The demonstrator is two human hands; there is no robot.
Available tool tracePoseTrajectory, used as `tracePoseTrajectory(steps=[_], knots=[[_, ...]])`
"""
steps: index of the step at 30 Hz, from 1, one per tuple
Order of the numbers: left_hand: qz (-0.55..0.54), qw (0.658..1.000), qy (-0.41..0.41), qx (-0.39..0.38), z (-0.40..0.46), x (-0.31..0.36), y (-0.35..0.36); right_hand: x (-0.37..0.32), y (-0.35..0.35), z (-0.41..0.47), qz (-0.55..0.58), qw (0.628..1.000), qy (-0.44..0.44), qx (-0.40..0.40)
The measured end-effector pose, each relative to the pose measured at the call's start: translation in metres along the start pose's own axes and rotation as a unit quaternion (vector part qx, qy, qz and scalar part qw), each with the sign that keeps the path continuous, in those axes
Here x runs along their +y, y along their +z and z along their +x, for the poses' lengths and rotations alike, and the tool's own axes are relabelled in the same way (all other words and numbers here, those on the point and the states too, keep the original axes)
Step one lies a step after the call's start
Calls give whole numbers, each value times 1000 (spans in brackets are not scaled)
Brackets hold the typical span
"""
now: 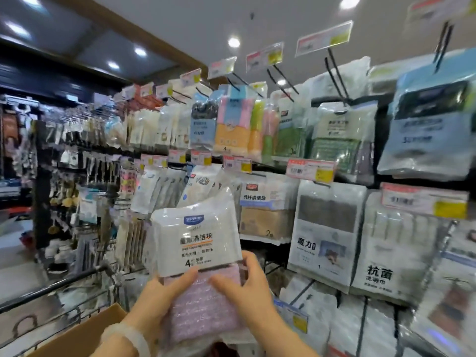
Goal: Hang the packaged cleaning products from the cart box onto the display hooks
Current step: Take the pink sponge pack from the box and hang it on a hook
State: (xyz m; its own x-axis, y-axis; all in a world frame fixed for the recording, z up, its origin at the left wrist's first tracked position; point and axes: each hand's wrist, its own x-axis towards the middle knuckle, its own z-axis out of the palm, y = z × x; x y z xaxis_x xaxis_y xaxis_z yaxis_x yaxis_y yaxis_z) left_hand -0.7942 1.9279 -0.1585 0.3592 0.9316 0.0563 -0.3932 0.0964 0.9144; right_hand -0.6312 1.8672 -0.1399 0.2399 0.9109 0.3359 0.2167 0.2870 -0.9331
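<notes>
Bright, even store lighting from recessed ceiling spots (234, 42); no strong shadows. Glare patches on the plastic packaging of the hanging packs (425, 140). Wide-angle bending at the edges; motion blur throughout, heaviest at the left aisle and right margin, with most label print unreadable.

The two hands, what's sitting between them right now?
In the head view, the left hand and right hand grip the lower part of a stack of packaged cleaning pads; its pink pad section fills the stretch between them.
</notes>
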Motion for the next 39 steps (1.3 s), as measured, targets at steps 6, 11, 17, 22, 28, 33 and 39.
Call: tracePoseTrajectory(steps=[6,11,17,22,28,33,39], knots=[[28,997,65,-23,26,28,37,-43,-51,12,-25,998,-45,33],[51,990,126,-43,32,52,86,-71,-86,13,-23,996,-57,65],[28,987,146,-61,34,64,127,-101,-111,20,-28,989,-71,124],[15,990,122,-71,41,78,133,-119,-121,29,4,994,-64,91],[52,984,162,45,53,80,141,-137,-127,37,-67,991,-48,104],[65,975,196,88,61,81,150,-161,-135,40,-243,952,-182,33],[57,968,220,103,73,94,140,-193,-147,57,-204,961,-186,-18]])
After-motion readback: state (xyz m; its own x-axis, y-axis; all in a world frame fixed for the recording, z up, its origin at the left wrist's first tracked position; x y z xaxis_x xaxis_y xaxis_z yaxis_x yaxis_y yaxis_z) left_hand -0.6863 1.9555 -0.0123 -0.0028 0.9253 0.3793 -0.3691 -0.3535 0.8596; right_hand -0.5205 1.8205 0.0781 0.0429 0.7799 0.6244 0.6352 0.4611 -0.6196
